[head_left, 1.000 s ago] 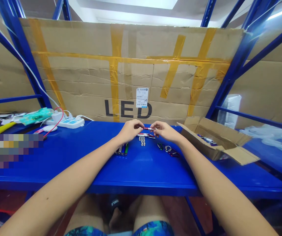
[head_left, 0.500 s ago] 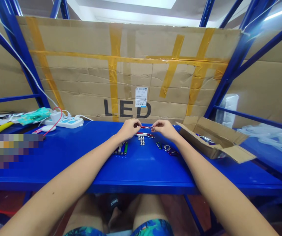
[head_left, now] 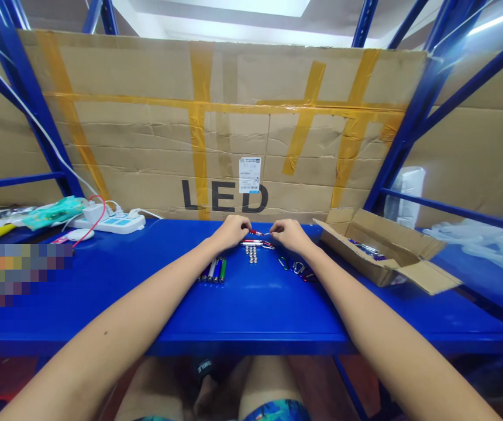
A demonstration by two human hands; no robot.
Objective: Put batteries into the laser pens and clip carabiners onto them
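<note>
My left hand (head_left: 231, 231) pinches a small red metal pen light (head_left: 255, 233) at the middle of the blue steel table (head_left: 251, 316). My right hand (head_left: 290, 235) sits just right of it, fingertips pinched close to the pen light's far end. A thin silver bit shows there, too small to identify. Below my hands lie another red pen light (head_left: 254, 242), a stack of small silver button cells (head_left: 250, 254), a row of pen lights (head_left: 213, 270) and several metal carabiner key clips (head_left: 294, 266).
An open cardboard box (head_left: 383, 248) holding metal items stands at the table's right. A white power strip (head_left: 111, 223), a white mouse (head_left: 79, 235) and a green packet (head_left: 56, 213) lie at the back left. A pixelated patch covers the left front. Blue shelf uprights flank a taped cardboard sheet.
My hands have drawn slightly apart. The red pen light now stays with my left hand, and a small gap shows between it and my right fingertips. The view has shifted slightly.
</note>
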